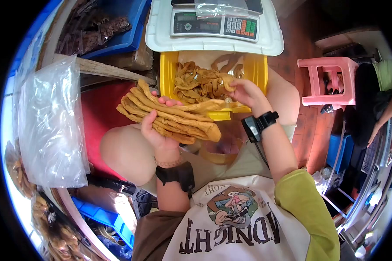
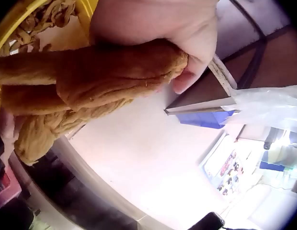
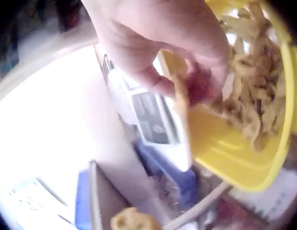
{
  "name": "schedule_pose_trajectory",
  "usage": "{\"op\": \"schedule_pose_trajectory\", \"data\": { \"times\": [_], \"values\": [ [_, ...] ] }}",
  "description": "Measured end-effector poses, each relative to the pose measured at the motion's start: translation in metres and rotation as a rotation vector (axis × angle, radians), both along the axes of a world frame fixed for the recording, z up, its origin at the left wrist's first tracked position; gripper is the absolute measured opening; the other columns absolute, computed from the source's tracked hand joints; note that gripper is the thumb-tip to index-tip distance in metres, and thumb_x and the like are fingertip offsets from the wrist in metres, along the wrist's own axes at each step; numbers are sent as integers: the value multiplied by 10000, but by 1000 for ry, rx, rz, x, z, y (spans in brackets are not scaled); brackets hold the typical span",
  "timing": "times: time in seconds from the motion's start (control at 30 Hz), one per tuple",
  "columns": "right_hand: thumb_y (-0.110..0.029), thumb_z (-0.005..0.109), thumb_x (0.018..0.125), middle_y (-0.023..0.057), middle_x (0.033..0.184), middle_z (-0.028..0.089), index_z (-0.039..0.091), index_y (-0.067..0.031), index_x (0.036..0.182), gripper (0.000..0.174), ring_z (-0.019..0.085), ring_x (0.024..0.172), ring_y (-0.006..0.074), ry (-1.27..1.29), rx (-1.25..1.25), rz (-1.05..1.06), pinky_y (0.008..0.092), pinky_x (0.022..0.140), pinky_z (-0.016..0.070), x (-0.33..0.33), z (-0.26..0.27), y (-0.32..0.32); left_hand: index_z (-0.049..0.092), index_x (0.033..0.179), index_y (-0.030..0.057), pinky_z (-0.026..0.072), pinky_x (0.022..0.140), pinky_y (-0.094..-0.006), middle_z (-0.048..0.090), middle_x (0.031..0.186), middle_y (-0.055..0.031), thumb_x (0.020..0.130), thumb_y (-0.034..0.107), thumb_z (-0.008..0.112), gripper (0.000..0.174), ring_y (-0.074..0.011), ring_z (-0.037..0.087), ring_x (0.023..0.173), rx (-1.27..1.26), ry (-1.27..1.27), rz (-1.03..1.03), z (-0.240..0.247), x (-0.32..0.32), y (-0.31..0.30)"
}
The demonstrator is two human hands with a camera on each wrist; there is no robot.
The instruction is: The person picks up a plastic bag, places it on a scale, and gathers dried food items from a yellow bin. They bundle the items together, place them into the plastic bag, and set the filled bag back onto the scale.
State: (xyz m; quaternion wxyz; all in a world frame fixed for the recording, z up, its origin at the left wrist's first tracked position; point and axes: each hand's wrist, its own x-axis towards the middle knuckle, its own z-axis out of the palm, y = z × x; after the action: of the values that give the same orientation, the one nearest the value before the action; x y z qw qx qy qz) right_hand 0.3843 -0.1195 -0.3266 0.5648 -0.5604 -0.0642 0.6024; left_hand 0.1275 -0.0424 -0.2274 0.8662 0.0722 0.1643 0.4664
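Note:
My left hand [image 1: 162, 138] grips a thick bundle of long, wrinkled, tan-brown dried strips [image 1: 174, 114], laid side by side and slanting over my lap. The bundle [image 2: 115, 76] fills the hollow of the hand in the left wrist view, with the thumb at one end. Over the yellow bin [image 1: 260, 78], my right hand [image 1: 250, 95] pinches one tan strip [image 3: 181, 93] between thumb and fingers. Part of that strip is hidden behind the fingers. More curled strips [image 1: 198, 80] lie loose in the bin, just beneath the right hand.
Behind the bin, a digital scale [image 1: 215, 26] stands on a white lid [image 1: 161, 39]. To the left hangs a clear plastic bag [image 1: 52, 126], near a blue crate [image 1: 137, 26] of dark goods. A pink stool [image 1: 329, 100] stands on the tiled floor at the right.

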Motion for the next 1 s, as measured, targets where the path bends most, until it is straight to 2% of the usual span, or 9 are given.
{"op": "schedule_pose_trajectory", "data": {
  "times": [0.03,0.07,0.23,0.43,0.53,0.7,0.87,0.97,1.0],
  "values": [
    [4,537,765,80,988,613,545,-25,1120,356,582,873,224,406,127,-83,316,795,490,-11,34,-6,435,1206,87,395,965,-437,524,1001,-55,773,149,564,456,-203,521,953,58,-55,-43,2,0,-1],
    [49,523,710,89,1112,576,485,-7,1237,531,548,986,221,457,246,4,340,923,437,-10,28,-15,435,1206,87,395,965,-437,524,1001,-55,773,149,564,456,-203,521,953,68,-62,-41,3,-1,-2],
    [96,482,653,113,1292,488,370,24,1355,715,501,1118,233,402,529,71,373,990,393,-41,81,-43,421,1210,90,403,982,-473,501,1012,-90,704,113,571,528,-253,526,978,106,-64,-136,11,1,-12],
    [90,441,683,171,1269,543,547,19,1242,574,499,1198,234,340,545,155,331,1028,364,-48,99,-62,445,1152,69,310,1077,-543,450,1274,-151,663,57,534,497,-329,393,1264,106,-145,-249,14,10,-24],
    [68,423,708,185,1195,595,686,36,1006,398,539,1142,254,-49,536,241,331,1007,382,-58,118,-61,447,1154,68,312,1067,-556,455,1265,-149,659,50,535,503,-328,404,1252,124,-89,-261,12,7,-25],
    [59,402,718,201,1175,602,669,56,968,366,566,1090,249,39,563,216,337,969,418,-58,118,-64,477,1186,53,398,1012,-517,451,1284,-171,679,63,515,509,-344,415,1242,-54,83,-127,10,3,-25],
    [40,413,717,224,1087,618,615,71,938,300,599,1016,296,137,519,-59,371,927,455,-61,118,-65,452,1195,38,379,1022,-538,428,1312,-199,680,57,520,520,-362,423,1241,175,-68,-228,16,3,-21],
    [7,424,733,190,1006,637,607,53,1001,328,620,955,252,131,457,-8,325,872,475,-51,122,-69,444,1193,29,364,1034,-542,424,1311,-199,689,41,516,509,-367,400,1263,247,41,-224,15,0,-24],
    [-29,457,784,146,930,651,614,47,1002,279,622,897,202,-77,386,38,294,824,481,-54,133,-67,444,1193,29,364,1034,-542,424,1311,-199,689,41,516,509,-367,400,1263,245,39,-223,16,1,-25]
  ]
}}
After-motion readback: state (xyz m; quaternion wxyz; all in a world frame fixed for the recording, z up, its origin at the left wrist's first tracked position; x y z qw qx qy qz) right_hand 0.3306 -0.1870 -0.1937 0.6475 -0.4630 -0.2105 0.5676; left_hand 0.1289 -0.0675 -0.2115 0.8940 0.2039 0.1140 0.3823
